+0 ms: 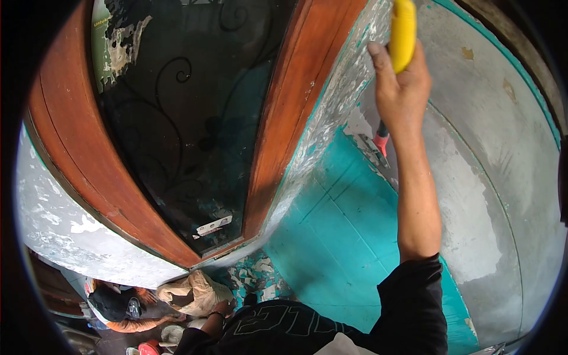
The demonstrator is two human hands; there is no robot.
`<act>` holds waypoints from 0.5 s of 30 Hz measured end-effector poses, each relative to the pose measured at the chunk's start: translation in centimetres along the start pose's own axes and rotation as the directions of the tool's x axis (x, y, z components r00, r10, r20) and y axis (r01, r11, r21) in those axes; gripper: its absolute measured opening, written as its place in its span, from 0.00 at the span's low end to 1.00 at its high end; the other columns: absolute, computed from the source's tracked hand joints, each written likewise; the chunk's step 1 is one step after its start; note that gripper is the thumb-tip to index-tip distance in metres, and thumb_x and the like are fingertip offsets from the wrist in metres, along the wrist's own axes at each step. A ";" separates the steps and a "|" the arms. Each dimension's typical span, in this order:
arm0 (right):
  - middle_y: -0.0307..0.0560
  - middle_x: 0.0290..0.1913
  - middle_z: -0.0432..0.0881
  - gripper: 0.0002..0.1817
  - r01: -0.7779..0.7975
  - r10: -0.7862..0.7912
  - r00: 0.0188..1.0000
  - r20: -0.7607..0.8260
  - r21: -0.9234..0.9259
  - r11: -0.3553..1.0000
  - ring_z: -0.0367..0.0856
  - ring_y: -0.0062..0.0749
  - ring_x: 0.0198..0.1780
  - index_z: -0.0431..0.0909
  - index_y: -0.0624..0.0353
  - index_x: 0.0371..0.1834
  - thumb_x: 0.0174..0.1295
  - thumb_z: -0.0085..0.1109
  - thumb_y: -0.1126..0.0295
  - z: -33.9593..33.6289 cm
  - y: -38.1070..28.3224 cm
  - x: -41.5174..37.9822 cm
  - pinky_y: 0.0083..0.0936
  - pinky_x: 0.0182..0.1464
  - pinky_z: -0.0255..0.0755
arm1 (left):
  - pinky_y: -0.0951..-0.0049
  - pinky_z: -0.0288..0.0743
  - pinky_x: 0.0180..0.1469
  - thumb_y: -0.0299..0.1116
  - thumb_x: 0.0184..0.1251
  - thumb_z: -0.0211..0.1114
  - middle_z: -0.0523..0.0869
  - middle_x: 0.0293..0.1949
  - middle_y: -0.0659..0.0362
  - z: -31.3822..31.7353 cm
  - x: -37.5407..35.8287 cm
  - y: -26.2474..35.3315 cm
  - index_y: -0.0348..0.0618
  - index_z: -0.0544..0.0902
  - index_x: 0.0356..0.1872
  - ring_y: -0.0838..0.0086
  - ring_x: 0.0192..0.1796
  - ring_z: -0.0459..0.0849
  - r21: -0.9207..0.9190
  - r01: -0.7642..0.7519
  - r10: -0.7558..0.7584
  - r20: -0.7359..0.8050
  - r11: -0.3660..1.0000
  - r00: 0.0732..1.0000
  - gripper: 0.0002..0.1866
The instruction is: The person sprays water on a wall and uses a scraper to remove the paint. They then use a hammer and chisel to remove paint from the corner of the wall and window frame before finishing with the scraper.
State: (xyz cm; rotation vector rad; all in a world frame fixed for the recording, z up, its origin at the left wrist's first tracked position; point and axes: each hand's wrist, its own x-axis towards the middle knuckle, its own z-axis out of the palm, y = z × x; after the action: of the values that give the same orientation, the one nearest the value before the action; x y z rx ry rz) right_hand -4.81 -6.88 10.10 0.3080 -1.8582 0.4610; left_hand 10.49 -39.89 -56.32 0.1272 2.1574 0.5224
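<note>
Dark glass window [195, 118], brown wooden frame [296, 89]

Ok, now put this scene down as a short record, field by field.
Right hand: raised, gripping a rounded yellow handle
Tool: red-and-black tool end below that hand; any join to the handle is hidden
Left hand: low, grip unclear
Wall: flat teal painted surface beside bare grey surface
Opening: dark glass pane in reddish-brown wooden frame
Debris: teal and grey flakes
Nearby: co-worker in black cap
</note>
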 end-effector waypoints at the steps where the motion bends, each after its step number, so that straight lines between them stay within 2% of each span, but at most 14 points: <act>1: 0.41 0.25 0.74 0.17 -0.019 0.020 1.000 -0.013 0.029 0.999 0.70 0.23 0.29 0.72 0.62 0.38 0.63 0.64 0.60 -0.2 -0.1 0.1 0.23 0.33 0.68 | 0.56 0.72 0.57 0.60 0.63 0.55 0.81 0.52 0.41 -0.4 -0.4 0.5 0.40 0.78 0.53 0.51 0.57 0.79 0.002 0.001 -0.001 -0.006 1.000 1.000 0.32; 2: 0.49 0.21 0.78 0.14 0.028 -0.028 0.999 -0.038 0.005 1.000 0.78 0.31 0.23 0.71 0.62 0.37 0.61 0.65 0.65 0.4 0.7 -0.3 0.27 0.27 0.70 | 0.56 0.72 0.57 0.61 0.63 0.55 0.81 0.51 0.41 -0.7 -1.2 0.6 0.39 0.78 0.53 0.51 0.57 0.79 0.011 0.006 -0.006 -0.006 1.000 1.000 0.33; 3: 0.49 0.21 0.78 0.14 0.025 -0.025 0.999 -0.041 0.002 1.000 0.78 0.31 0.23 0.71 0.62 0.37 0.61 0.65 0.65 0.7 1.2 -0.7 0.27 0.27 0.70 | 0.56 0.72 0.57 0.61 0.63 0.55 0.81 0.51 0.41 -0.5 -1.1 0.1 0.39 0.78 0.53 0.51 0.57 0.79 0.015 0.006 -0.006 -0.006 1.000 1.000 0.33; 5: 0.46 0.20 0.77 0.14 0.098 -0.100 0.995 -0.029 -0.041 0.994 0.76 0.25 0.22 0.70 0.62 0.35 0.62 0.65 0.64 1.3 1.5 -0.7 0.25 0.26 0.69 | 0.56 0.72 0.56 0.61 0.62 0.54 0.82 0.51 0.42 -0.3 -0.4 -0.1 0.40 0.79 0.53 0.52 0.56 0.80 0.008 -0.009 0.009 0.040 1.000 0.999 0.33; 7: 0.47 0.20 0.77 0.14 0.134 -0.136 0.989 -0.053 -0.038 0.990 0.76 0.25 0.22 0.70 0.62 0.35 0.62 0.64 0.65 0.9 1.2 0.2 0.25 0.26 0.69 | 0.56 0.72 0.56 0.62 0.62 0.54 0.82 0.51 0.42 -0.5 -0.9 0.0 0.40 0.79 0.53 0.51 0.57 0.79 0.003 0.015 -0.015 0.037 1.000 0.999 0.34; 9: 0.48 0.22 0.78 0.14 0.012 -0.006 0.995 -0.100 0.059 0.998 0.77 0.30 0.23 0.71 0.62 0.35 0.61 0.65 0.65 0.4 1.4 0.6 0.27 0.27 0.70 | 0.56 0.71 0.57 0.62 0.62 0.54 0.81 0.52 0.42 0.3 -0.8 0.0 0.41 0.79 0.53 0.51 0.57 0.79 -0.007 0.043 -0.042 0.045 0.999 0.998 0.34; 10: 0.40 0.24 0.75 0.15 0.033 -0.029 0.997 -0.077 0.061 0.998 0.71 0.22 0.27 0.72 0.62 0.38 0.62 0.65 0.62 1.3 2.5 0.0 0.22 0.32 0.68 | 0.56 0.71 0.57 0.62 0.63 0.53 0.81 0.52 0.42 1.1 -0.3 -1.2 0.41 0.79 0.54 0.52 0.58 0.79 0.018 0.008 -0.009 0.049 1.000 0.999 0.34; 11: 0.40 0.24 0.75 0.15 0.030 -0.025 0.996 -0.081 0.057 0.998 0.71 0.22 0.27 0.72 0.62 0.38 0.62 0.65 0.62 1.7 2.4 -0.1 0.22 0.32 0.68 | 0.56 0.71 0.58 0.63 0.63 0.53 0.81 0.52 0.42 0.8 -0.2 -1.4 0.41 0.79 0.54 0.52 0.58 0.78 0.042 -0.034 0.032 0.045 0.999 0.998 0.34; 13: 0.39 0.23 0.74 0.14 0.118 -0.118 0.993 -0.017 -0.014 0.993 0.70 0.20 0.26 0.72 0.61 0.37 0.62 0.65 0.63 2.8 2.0 -0.1 0.22 0.30 0.67 | 0.56 0.71 0.59 0.63 0.63 0.52 0.81 0.53 0.42 0.9 0.1 -1.2 0.42 0.79 0.54 0.52 0.59 0.78 0.036 -0.004 0.003 0.030 0.999 1.000 0.34; 14: 0.40 0.23 0.74 0.14 0.039 -0.039 0.999 -0.003 0.013 0.999 0.70 0.22 0.26 0.72 0.61 0.38 0.62 0.65 0.63 2.5 1.0 0.1 0.23 0.30 0.68 | 0.56 0.70 0.59 0.63 0.64 0.51 0.81 0.53 0.42 0.5 -0.4 -0.9 0.42 0.78 0.55 0.52 0.59 0.78 0.028 0.028 -0.029 0.020 0.999 0.999 0.34; 15: 0.40 0.23 0.74 0.14 0.044 -0.044 0.999 0.000 0.017 0.999 0.70 0.22 0.26 0.72 0.61 0.38 0.62 0.65 0.63 2.4 0.8 0.5 0.23 0.30 0.68 | 0.56 0.70 0.59 0.63 0.64 0.51 0.81 0.53 0.42 0.1 -0.5 -0.4 0.42 0.78 0.55 0.52 0.59 0.78 0.021 0.029 -0.029 0.019 0.999 0.999 0.34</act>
State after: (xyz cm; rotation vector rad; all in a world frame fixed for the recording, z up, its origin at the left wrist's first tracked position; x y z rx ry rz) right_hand -7.38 -7.25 9.70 0.3597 -1.8454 0.4470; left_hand 10.93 -40.33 -56.14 0.1117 2.1427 0.4803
